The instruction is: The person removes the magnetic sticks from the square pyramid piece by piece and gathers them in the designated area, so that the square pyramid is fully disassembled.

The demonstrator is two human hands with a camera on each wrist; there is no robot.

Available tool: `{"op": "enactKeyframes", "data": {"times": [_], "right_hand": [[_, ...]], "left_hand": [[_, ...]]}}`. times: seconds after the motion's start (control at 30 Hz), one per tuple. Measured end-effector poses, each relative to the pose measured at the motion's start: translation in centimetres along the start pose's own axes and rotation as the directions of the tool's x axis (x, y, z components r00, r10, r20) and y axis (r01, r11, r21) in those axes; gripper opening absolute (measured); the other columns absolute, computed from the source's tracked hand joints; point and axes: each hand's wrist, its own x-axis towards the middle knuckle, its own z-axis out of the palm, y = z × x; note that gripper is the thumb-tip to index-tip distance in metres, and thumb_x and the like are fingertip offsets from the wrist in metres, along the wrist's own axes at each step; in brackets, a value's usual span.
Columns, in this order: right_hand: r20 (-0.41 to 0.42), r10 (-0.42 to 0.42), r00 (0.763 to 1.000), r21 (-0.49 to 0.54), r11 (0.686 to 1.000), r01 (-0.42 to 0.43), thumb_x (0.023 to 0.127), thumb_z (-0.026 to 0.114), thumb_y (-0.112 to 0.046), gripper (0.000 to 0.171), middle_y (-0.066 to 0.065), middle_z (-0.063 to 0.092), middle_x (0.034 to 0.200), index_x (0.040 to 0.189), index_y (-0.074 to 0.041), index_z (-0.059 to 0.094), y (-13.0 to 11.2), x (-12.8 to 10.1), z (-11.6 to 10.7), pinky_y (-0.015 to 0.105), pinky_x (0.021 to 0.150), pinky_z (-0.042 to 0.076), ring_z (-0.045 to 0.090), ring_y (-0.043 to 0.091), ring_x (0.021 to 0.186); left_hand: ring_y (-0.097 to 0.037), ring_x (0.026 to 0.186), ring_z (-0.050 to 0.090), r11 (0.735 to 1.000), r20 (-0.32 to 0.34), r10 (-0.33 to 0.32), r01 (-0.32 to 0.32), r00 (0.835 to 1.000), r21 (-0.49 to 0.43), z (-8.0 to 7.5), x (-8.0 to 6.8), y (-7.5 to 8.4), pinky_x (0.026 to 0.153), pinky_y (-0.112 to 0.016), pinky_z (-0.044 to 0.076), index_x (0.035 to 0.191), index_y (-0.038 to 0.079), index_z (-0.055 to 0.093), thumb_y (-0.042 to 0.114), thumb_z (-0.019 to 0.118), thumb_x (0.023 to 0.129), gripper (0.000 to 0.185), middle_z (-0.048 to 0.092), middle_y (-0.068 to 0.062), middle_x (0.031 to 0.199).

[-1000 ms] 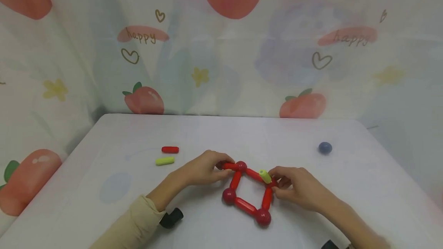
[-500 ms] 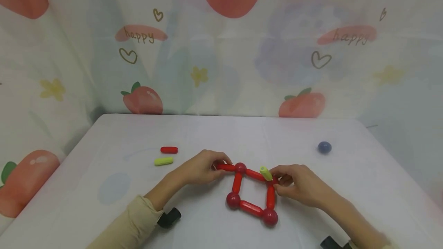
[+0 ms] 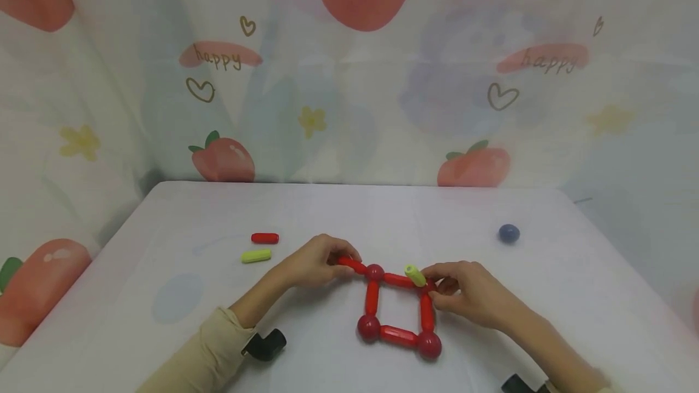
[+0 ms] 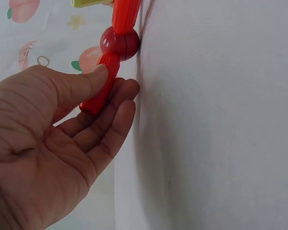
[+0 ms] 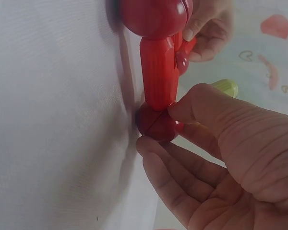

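Observation:
Four-sided and lying on the table, a frame of red rods [image 3: 398, 336] and dark red balls [image 3: 368, 327] sits between both hands. My left hand [image 3: 317, 262] pinches a red rod [image 4: 104, 84] that sticks out from the far-left ball [image 4: 120, 43]. The far-right ball [image 5: 158, 123] is held between the thumb and fingers of my right hand [image 3: 469, 290]. From that ball a yellow-green rod [image 3: 415, 275] points up at a tilt; its lower end is partly hidden by the hand.
To the left on the white table [image 3: 306, 356] lie a loose red rod [image 3: 264, 238] and a yellow-green rod [image 3: 256, 256]. A blue ball [image 3: 509, 234] rests at the back right. A printed cloth [image 3: 349, 90] hangs behind the table.
The frame has turned slightly, its near side shifting to the right and nearer. The left hand has moved a little left with its rod; the right hand keeps hold of the same corner.

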Motion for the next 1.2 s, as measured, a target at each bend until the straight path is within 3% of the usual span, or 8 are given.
{"op": "enactKeyframes", "data": {"times": [0.27, 0.43, 0.6, 0.73, 0.83, 1.0, 1.2], "right_hand": [[-0.005, 0.016, 1.000, 0.001, 1.000, -0.016, 0.085, 0.079, -0.010, 0.035, -0.001, 0.073, 0.103, 0.119, -0.007, 0.074, -0.3, 0.2, 0.2, 0.020, 0.070, 0.055, 0.063, 0.008, 0.082], [-0.001, 0.006, 1.000, 0.001, 1.000, -0.006, 0.086, 0.079, -0.010, 0.034, -0.001, 0.073, 0.105, 0.119, -0.007, 0.074, -0.2, 0.1, 0.1, 0.021, 0.071, 0.056, 0.064, 0.008, 0.082], [0.008, 0.032, 0.999, 0.005, 0.999, -0.032, 0.086, 0.078, -0.011, 0.034, -0.001, 0.073, 0.106, 0.120, -0.009, 0.074, -0.4, 0.2, 0.1, 0.019, 0.071, 0.055, 0.064, 0.009, 0.083], [0.011, 0.051, 0.999, 0.002, 0.999, -0.051, 0.086, 0.078, -0.010, 0.034, -0.001, 0.073, 0.106, 0.120, -0.009, 0.074, -0.5, 0.3, 0.2, 0.018, 0.071, 0.055, 0.064, 0.009, 0.083], [0.010, 0.058, 0.998, 0.006, 0.998, -0.058, 0.086, 0.079, -0.010, 0.034, 0.000, 0.073, 0.106, 0.120, -0.009, 0.074, -0.6, 0.2, 0.2, 0.018, 0.070, 0.055, 0.064, 0.009, 0.083], [0.007, 0.048, 0.999, 0.015, 0.999, -0.048, 0.086, 0.080, -0.011, 0.034, -0.001, 0.073, 0.105, 0.119, -0.010, 0.075, -0.4, 0.1, 0.3, 0.019, 0.069, 0.055, 0.063, 0.008, 0.082], [0.000, 0.037, 0.999, 0.013, 0.999, -0.037, 0.086, 0.079, -0.010, 0.033, -0.001, 0.073, 0.104, 0.119, -0.010, 0.075, -0.4, 0.2, 0.2, 0.019, 0.069, 0.055, 0.063, 0.008, 0.081]], "left_hand": [[-0.013, 0.090, 0.064, 0.995, 0.075, 0.026, -0.019, 0.997, -0.099, -0.1, -0.6, -0.2, 0.085, -0.023, 0.054, 0.113, 0.009, 0.073, 0.003, 0.073, 0.093, 0.020, 0.072, 0.002, 0.102], [-0.013, 0.085, 0.062, 0.998, -0.028, 0.016, -0.018, 0.999, -0.056, 0.6, -0.7, -0.3, 0.078, -0.023, 0.054, 0.112, 0.011, 0.074, 0.005, 0.073, 0.093, 0.020, 0.070, 0.004, 0.097], [-0.014, 0.079, 0.058, 0.999, -0.139, -0.038, 0.043, 0.990, 0.030, 1.5, -0.5, 0.3, 0.070, -0.024, 0.053, 0.109, 0.010, 0.074, 0.008, 0.075, 0.092, 0.017, 0.066, 0.004, 0.088], [-0.014, 0.077, 0.059, 0.988, -0.178, -0.096, 0.115, 0.979, 0.099, 1.8, -0.4, 0.6, 0.070, -0.025, 0.054, 0.107, 0.009, 0.073, 0.010, 0.076, 0.091, 0.016, 0.067, 0.004, 0.087], [-0.014, 0.080, 0.059, 0.984, -0.176, -0.109, 0.132, 0.978, 0.121, 1.7, -0.5, 0.3, 0.073, -0.026, 0.054, 0.107, 0.011, 0.072, 0.010, 0.075, 0.091, 0.016, 0.067, 0.004, 0.090], [-0.015, 0.085, 0.059, 0.996, -0.152, -0.065, 0.073, 0.986, 0.049, 1.1, -1.0, -0.3, 0.076, -0.026, 0.053, 0.110, 0.015, 0.072, 0.008, 0.075, 0.092, 0.020, 0.067, 0.005, 0.094], [-0.012, 0.083, 0.063, 1.000, -0.168, 0.008, -0.009, 0.986, -0.006, -0.1, -2.3, -0.5, 0.076, -0.024, 0.054, 0.112, 0.013, 0.073, 0.007, 0.076, 0.091, 0.022, 0.071, 0.005, 0.098]]}}
